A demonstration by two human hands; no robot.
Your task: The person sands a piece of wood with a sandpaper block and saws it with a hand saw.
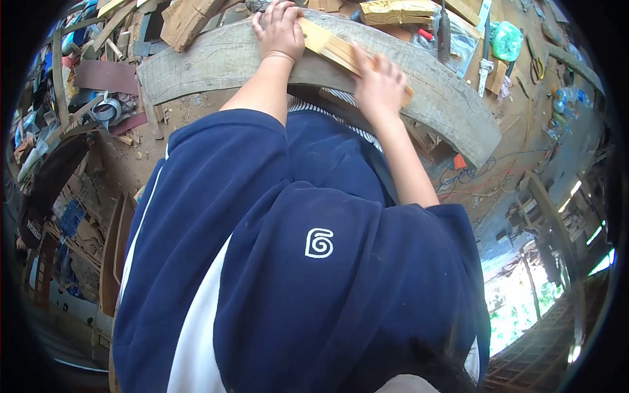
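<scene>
Here we see the left hand (280, 34) spread near the far edge of the worktop (209, 62), its grip unclear; from it the wooden strip (329, 49) slants rightward toward the near edge, clasped by the right hand (381, 84).

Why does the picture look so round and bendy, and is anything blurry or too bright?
Head view: probably a very wide lens, with black corners and the grey board looking bowed; head view: right hand slightly blurry; head view: glare washing out the opening, lower right.
</scene>
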